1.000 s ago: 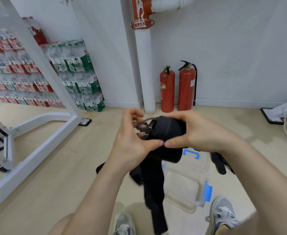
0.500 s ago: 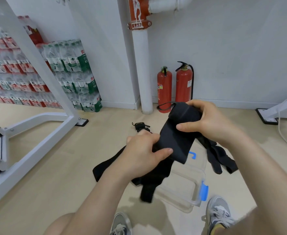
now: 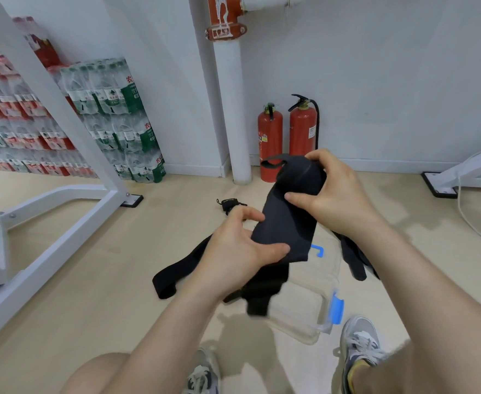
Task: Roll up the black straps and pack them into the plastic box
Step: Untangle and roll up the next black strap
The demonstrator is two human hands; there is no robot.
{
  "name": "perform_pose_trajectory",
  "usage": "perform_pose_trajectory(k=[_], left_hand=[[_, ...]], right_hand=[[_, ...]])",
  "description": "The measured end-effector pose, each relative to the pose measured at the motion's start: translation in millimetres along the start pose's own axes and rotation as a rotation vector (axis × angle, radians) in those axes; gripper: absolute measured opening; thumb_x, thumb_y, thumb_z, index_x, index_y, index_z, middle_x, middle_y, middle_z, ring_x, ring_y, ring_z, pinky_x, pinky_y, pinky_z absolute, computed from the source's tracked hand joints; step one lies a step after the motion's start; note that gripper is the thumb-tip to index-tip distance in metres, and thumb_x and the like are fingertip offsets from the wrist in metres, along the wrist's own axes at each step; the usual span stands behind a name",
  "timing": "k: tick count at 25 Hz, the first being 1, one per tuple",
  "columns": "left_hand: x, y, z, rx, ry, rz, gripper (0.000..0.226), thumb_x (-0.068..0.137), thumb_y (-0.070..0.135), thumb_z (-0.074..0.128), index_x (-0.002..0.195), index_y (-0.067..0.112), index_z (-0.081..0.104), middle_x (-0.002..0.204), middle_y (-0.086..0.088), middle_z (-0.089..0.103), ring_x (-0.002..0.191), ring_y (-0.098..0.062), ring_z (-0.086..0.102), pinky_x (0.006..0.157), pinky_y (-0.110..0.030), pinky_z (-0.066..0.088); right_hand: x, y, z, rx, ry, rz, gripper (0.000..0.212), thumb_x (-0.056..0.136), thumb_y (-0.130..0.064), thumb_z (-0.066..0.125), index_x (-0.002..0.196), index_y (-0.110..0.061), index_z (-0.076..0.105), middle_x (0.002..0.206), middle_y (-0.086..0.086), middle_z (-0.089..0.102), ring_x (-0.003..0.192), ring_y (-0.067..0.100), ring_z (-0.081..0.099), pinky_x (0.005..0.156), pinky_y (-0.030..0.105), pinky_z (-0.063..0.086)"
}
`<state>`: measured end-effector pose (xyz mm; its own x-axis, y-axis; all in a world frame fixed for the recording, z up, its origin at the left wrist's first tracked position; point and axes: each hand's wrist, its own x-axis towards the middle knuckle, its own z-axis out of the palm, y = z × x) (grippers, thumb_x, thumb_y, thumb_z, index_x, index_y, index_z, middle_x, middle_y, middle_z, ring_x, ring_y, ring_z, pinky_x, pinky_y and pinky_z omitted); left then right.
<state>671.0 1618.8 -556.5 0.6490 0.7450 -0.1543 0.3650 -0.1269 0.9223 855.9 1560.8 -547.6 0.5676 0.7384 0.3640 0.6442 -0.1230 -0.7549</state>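
Up in the air over the pale floor (image 3: 105, 294), it's the rolling step. A wide black elastic strap (image 3: 287, 223) runs at a slant between both hands. The right hand (image 3: 338, 200) has the upper end, where the band is wound into a fat roll with a thin loop poking out on the left. Its fingers (image 3: 293, 198) curl round that roll, thumb pressed on the front. The left hand (image 3: 233, 251) pinches the flat part lower down, thumb on top and the other fingers tucked behind the cloth.

Below that pinch the loose tail hangs, blurred, in front of the clear plastic box with blue latches (image 3: 304, 311), which sits on the floor just ahead of the person's shoes. Whether anything is packed inside, I cannot tell.

Next move, as I read it: turn the roll down toward the left hand and feed the flat length in under tension, edges lined up. Then let the pinch slide along the tail. The strap looks matte, soft and stretchy, so a slack grip could let the turns spring loose.

More work waits: a flat black strap (image 3: 173, 273) lies left of the box, another dark strap (image 3: 353, 263) lies to its right, and a small black bundle (image 3: 229, 204) sits beyond the hands.
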Motion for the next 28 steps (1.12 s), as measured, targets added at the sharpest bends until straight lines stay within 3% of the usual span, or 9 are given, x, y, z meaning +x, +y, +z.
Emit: perform_pose_trajectory(k=[3, 5, 8, 10, 14, 17, 21, 24, 28], left_hand=[[2, 5, -10, -0.084, -0.105, -0.045, 0.047, 0.064, 0.023, 0.085, 0.106, 0.02, 0.064, 0.089, -0.003, 0.078, 0.086, -0.024, 0.075, 0.091, -0.05, 0.057], [-1, 8, -11, 0.109, -0.122, 0.015, 0.035, 0.062, 0.033, 0.079, 0.09, 0.013, 0.074, 0.083, -0.004, 0.077, 0.083, -0.026, 0.074, 0.087, -0.049, 0.058], [-8, 11, -5, 0.518, -0.06, 0.127, 0.041, 0.07, 0.041, 0.074, 0.077, 0.002, 0.063, 0.064, -0.007, 0.06, 0.063, -0.026, 0.058, 0.065, -0.037, 0.052], [-10, 11, -6, 0.537, -0.066, 0.134, 0.042, 0.076, 0.04, 0.072, 0.071, 0.002, 0.055, 0.059, 0.001, 0.048, 0.057, -0.018, 0.047, 0.057, -0.032, 0.04], [-13, 12, -16, 0.281, -0.245, 0.036, 0.044, 0.067, 0.045, 0.073, 0.069, 0.003, 0.057, 0.061, 0.0, 0.052, 0.06, -0.015, 0.052, 0.063, -0.035, 0.044], [-18, 12, -18, 0.423, -0.236, 0.125, 0.037, 0.068, 0.049, 0.07, 0.077, 0.014, 0.065, 0.076, -0.001, 0.069, 0.072, -0.014, 0.066, 0.075, -0.043, 0.057], [-23, 5, -9, 0.7, -0.177, 0.186, 0.038, 0.093, 0.053, 0.054, 0.082, 0.017, 0.057, 0.085, 0.002, 0.067, 0.083, -0.019, 0.061, 0.08, -0.04, 0.05], [-8, -14, -17, 0.749, -0.158, 0.1, 0.023, 0.096, 0.045, 0.053, 0.086, 0.025, 0.059, 0.093, 0.008, 0.068, 0.091, -0.018, 0.06, 0.084, -0.035, 0.049], [14, -29, -39, 0.188, -0.253, 0.101, 0.019, 0.091, 0.014, 0.061, 0.101, 0.027, 0.07, 0.102, 0.004, 0.076, 0.101, -0.017, 0.07, 0.094, -0.041, 0.054]], right_hand=[[-1, 1, 8, -0.111, 0.096, -0.071, 0.052, 0.073, -0.029, 0.083, 0.114, -0.024, 0.051, 0.103, -0.01, 0.058, 0.09, 0.013, 0.055, 0.076, 0.027, 0.041], [-4, 0, 16, -0.168, 0.136, -0.123, 0.052, 0.075, -0.029, 0.081, 0.116, -0.021, 0.05, 0.104, -0.009, 0.054, 0.089, 0.015, 0.052, 0.074, 0.028, 0.038], [-6, 0, 24, -0.201, 0.185, -0.162, 0.051, 0.077, -0.027, 0.078, 0.118, -0.017, 0.049, 0.11, -0.003, 0.056, 0.09, 0.024, 0.057, 0.072, 0.032, 0.041], [-8, 1, 29, -0.225, 0.206, -0.179, 0.052, 0.078, -0.026, 0.077, 0.121, -0.014, 0.048, 0.113, 0.001, 0.056, 0.091, 0.029, 0.059, 0.071, 0.036, 0.046], [-8, 3, 34, -0.225, 0.239, -0.178, 0.052, 0.079, -0.024, 0.076, 0.122, -0.011, 0.048, 0.114, 0.004, 0.056, 0.091, 0.03, 0.059, 0.07, 0.033, 0.04], [-7, 5, 34, -0.218, 0.249, -0.116, 0.049, 0.08, -0.024, 0.075, 0.12, -0.013, 0.048, 0.114, 0.005, 0.056, 0.091, 0.032, 0.059, 0.071, 0.038, 0.045], [-2, 11, 30, -0.217, 0.268, -0.035, 0.047, 0.08, -0.026, 0.075, 0.116, -0.013, 0.047, 0.109, 0.003, 0.057, 0.092, 0.032, 0.059, 0.074, 0.039, 0.046], [4, 11, 12, -0.082, 0.1, 0.067, 0.047, 0.077, -0.027, 0.08, 0.109, -0.023, 0.045, 0.1, -0.006, 0.061, 0.094, 0.022, 0.06, 0.081, 0.039, 0.05], [6, 8, -9, 0.201, -0.096, 0.117, 0.044, 0.074, -0.019, 0.084, 0.101, -0.027, 0.05, 0.096, -0.005, 0.067, 0.089, 0.017, 0.067, 0.074, 0.042, 0.058]])
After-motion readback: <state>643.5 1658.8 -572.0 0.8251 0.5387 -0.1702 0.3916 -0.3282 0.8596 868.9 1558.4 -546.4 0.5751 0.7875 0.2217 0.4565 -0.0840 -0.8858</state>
